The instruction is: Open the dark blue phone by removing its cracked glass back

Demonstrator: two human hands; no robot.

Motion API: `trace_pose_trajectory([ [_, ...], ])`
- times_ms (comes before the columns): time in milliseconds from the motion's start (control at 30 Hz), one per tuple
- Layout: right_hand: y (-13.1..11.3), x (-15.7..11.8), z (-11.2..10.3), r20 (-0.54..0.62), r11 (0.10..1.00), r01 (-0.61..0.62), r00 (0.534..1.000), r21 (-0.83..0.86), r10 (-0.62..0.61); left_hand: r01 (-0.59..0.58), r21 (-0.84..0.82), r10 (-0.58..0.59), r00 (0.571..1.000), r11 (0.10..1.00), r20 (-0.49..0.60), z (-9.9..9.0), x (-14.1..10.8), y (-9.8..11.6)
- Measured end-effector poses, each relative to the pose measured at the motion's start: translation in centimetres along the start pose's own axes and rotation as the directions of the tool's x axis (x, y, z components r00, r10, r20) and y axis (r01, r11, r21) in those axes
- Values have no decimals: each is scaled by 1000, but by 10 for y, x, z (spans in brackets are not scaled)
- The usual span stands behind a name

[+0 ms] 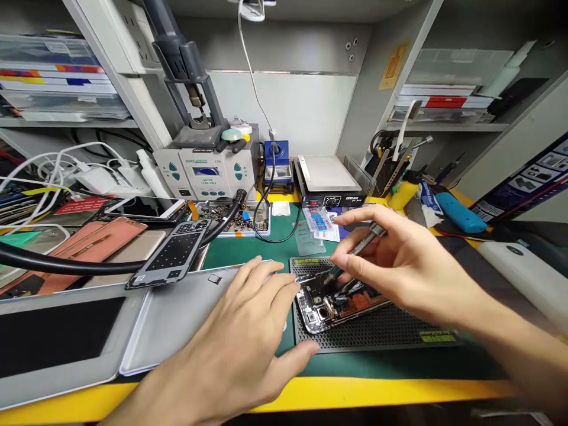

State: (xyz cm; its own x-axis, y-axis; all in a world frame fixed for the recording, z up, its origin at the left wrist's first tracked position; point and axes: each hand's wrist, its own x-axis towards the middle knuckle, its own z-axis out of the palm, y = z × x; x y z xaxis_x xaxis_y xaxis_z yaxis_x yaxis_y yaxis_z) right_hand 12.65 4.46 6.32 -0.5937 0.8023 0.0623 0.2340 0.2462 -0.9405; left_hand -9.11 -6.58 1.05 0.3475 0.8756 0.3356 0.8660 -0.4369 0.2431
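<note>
An opened smartphone (319, 313) lies on a black perforated mat (368, 338), its cameras and inner parts exposed. My right hand (394, 260) grips a screwdriver (361, 245) between thumb and fingers, with the index finger raised over its end. The screwdriver slants down to the left, and its tip reaches the upper left part of the phone. My left hand (248, 325) is open at the phone's left edge, fingers stretched forward and thumb apart, holding nothing. I cannot tell whether its fingertips touch the phone.
Left of the mat stands a grey tray (186, 313) with a small part in it and a phone frame (173, 251) across its corner. Behind are a rework station (208, 171), a tray of small parts (222, 219) and a heating plate (331, 177). A black hose (89, 260) crosses the left side.
</note>
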Motion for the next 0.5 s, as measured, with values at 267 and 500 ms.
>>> trace_pose_trajectory([
  [267,8,0,9,17,996,55,998,-74,-54,35,-70,-29,996,997,86,-3,11,1],
  [500,9,1,11,12,996,53,999,-69,-52,37,-56,-32,995,998,93,-1,9,-2],
])
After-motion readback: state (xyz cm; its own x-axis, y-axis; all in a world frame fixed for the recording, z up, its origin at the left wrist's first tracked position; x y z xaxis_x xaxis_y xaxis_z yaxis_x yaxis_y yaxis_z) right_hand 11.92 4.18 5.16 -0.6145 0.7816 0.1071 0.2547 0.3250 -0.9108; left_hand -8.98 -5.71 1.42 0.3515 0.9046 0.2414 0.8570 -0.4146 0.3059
